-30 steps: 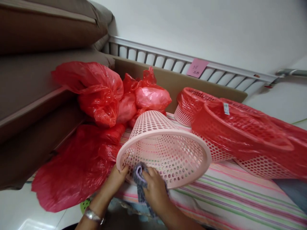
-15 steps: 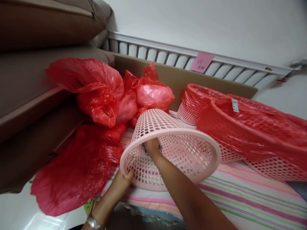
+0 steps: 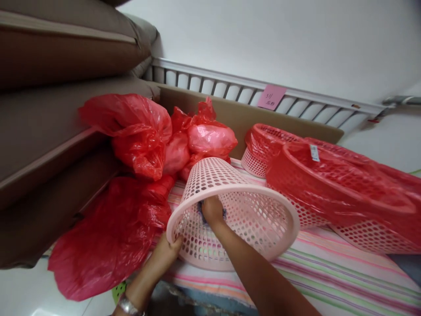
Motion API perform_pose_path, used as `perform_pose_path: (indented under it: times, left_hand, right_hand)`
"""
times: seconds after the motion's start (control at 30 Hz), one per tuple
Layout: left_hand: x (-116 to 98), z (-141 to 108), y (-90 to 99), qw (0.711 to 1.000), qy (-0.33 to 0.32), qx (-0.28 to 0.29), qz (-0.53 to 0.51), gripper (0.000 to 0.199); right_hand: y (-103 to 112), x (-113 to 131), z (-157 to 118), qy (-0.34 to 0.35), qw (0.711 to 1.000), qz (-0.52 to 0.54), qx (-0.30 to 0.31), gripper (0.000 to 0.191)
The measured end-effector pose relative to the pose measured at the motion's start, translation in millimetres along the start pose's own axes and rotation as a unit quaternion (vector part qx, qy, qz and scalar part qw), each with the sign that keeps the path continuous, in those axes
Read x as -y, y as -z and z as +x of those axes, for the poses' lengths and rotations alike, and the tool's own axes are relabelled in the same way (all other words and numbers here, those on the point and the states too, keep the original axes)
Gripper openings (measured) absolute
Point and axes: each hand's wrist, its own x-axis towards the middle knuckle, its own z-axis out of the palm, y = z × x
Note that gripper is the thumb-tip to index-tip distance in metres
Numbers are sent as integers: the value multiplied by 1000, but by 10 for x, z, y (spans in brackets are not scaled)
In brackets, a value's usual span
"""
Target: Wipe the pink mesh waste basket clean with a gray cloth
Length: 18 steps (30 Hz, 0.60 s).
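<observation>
A pale pink perforated basket [image 3: 210, 173] lies tilted on its side on a striped cloth [image 3: 315, 259], its mouth facing me. My left hand [image 3: 173, 246] grips the lower left of its rim, thumb inside. Reaching into the basket, my right hand [image 3: 212, 210] is closed on a dark bluish cloth [image 3: 203, 215] pressed against the inner wall; most of the cloth is hidden under the fingers.
Red plastic bags [image 3: 141, 145] are heaped behind and left of the basket. More baskets lined with red bags [image 3: 329, 175] stand at the right. Brown cushions [image 3: 66, 48] are stacked at the left; a radiator [image 3: 226, 90] runs behind.
My right hand has shifted slightly along the basket's inner wall with the cloth. My left hand keeps hold of the rim. The whole view has moved a little.
</observation>
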Motion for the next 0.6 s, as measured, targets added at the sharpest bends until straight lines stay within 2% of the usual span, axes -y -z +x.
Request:
perform_pose_path:
  times: [0.17,0.3,0.37,0.47,0.6]
  left_hand:
    - [144,0,-39,1000,-25,16,-10,40]
    - [235,-15,-69,997,-42,33,-54,42]
    - [257,-43,-105,995,-49,41,-76,42]
    - [287,-72,-195,992,-56,61,-90,41]
    - [372,-26,-330,992,-68,60,-91,47]
  right_hand:
    - [75,30,-696,26,999,-44,6,38]
    - [103,18,-1395,52,997,-30,41,49]
    - [118,-24,-1609,47,997,-13,58,55]
    - [124,-72,-1618,27,998,33,46,57]
    - [65,-29,-1137,-2,998,64,-5,47]
